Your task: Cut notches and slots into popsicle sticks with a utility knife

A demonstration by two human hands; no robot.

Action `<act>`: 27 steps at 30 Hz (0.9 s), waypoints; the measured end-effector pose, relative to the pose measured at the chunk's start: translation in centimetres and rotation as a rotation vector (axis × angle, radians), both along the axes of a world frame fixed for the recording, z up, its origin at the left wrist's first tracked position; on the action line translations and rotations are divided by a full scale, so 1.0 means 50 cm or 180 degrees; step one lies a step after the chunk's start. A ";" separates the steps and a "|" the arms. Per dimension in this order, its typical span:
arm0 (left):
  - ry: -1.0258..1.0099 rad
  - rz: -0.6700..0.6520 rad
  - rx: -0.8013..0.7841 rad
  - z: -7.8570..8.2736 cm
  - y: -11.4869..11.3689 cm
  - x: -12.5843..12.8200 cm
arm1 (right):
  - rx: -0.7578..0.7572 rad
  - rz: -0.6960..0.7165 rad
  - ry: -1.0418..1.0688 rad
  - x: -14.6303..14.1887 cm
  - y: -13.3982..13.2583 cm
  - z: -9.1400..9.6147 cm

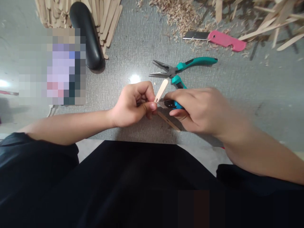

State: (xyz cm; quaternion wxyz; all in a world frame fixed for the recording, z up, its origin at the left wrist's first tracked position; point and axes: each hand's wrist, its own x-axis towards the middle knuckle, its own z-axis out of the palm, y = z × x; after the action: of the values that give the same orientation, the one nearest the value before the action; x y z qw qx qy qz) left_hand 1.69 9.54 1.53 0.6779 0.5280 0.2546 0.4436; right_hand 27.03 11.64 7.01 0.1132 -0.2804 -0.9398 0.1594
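Between the thumb and fingers of my left hand (136,104) is a wooden craft stick (162,89), its rounded end pointing up and away from me. A small dark notch or mark shows on it near my thumb. My right hand (199,109) is closed around the blue and black handle of a utility knife (173,104). The knife's blade reaches left to the stick beside my left fingertips; whether it touches the wood I cannot tell. Just below the hands, a second craft stick (169,122) with a dark mark lies slanted on the table.
Teal-handled needle-nose pliers (172,71) lie spread beyond my hands. Farther back are a pink folding knife (225,40) with its blade out, wood shavings (175,15) and loose sticks (273,23). A black oblong case (87,38) rests by piled craft sticks (109,19), near a blurred-out patch.
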 end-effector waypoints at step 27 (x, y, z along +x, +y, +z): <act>0.0034 0.0116 -0.0875 0.020 0.001 0.008 | 0.1285 -0.0722 0.0697 -0.025 -0.009 -0.032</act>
State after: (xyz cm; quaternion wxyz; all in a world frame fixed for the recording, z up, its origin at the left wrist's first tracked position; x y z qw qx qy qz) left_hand 2.10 9.58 2.53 0.7344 0.4277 0.3262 0.4140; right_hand 25.78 11.20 5.41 0.2852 -0.3369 -0.8972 -0.0158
